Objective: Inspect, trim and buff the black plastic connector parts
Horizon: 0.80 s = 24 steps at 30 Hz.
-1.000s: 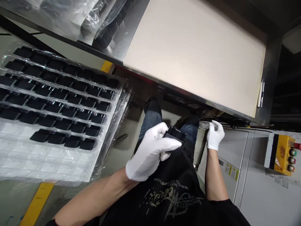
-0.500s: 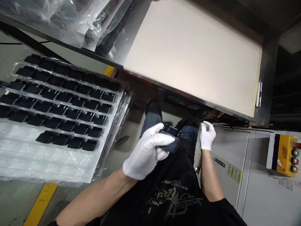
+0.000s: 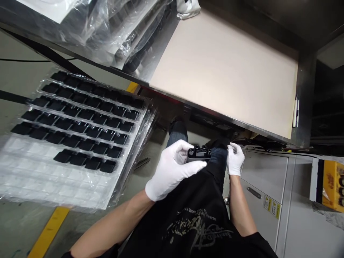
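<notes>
In a white glove, my left hand (image 3: 170, 168) holds a small black part (image 3: 199, 153) between thumb and fingers, above my lap. The part's side with several round posts now faces up. My right hand (image 3: 235, 158), also gloved, is to the right of my knee with its fingers curled together; whether anything small is in them cannot be made out. To the left lies a clear plastic tray (image 3: 53, 179) with rows of black parts (image 3: 86, 144), its nearer rows holding none.
Ahead stands a metal-edged bench with a beige sheet (image 3: 228, 68). Plastic-wrapped trays (image 3: 107, 32) lie at its left, a white cloth (image 3: 188, 8) at its far edge. A grey cabinet (image 3: 266, 172) and a yellow button box (image 3: 333, 184) are on the right.
My left hand has turned the black part, so its posts show instead of its flat face. The view has shifted slightly, and a white cloth shows at the top. My right hand stays curled.
</notes>
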Available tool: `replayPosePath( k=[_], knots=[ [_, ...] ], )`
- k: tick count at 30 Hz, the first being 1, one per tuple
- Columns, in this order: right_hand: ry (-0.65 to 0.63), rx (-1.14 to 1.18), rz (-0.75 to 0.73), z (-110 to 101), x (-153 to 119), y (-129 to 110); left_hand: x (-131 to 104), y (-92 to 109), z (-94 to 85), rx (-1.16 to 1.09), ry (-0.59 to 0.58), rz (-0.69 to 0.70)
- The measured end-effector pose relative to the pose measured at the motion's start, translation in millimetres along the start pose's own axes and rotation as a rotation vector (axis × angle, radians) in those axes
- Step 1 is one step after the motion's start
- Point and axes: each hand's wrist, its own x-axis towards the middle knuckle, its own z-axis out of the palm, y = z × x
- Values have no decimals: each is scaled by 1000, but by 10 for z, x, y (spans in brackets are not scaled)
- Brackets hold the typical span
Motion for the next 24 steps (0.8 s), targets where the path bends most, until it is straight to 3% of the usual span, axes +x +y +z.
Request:
replayPosePath(
  k=[3,7,14,19,24],
  knots=[
    [-34,4,-3,23,-32,31,17,-37,-24,71,59,151],
    [-119,79,22,57,-146,-66,31,-62,-59,121,83,204],
    [-358,185,-90,34,-486,-760,22,-113,-64,100,65,220],
    [-499,234,-178,-75,-623,-1253,-47,-160,-112,227,69,267],
    [-643,117,-259,-85,-631,-1306,-19,-265,-233,303,48,281]
  ],
)
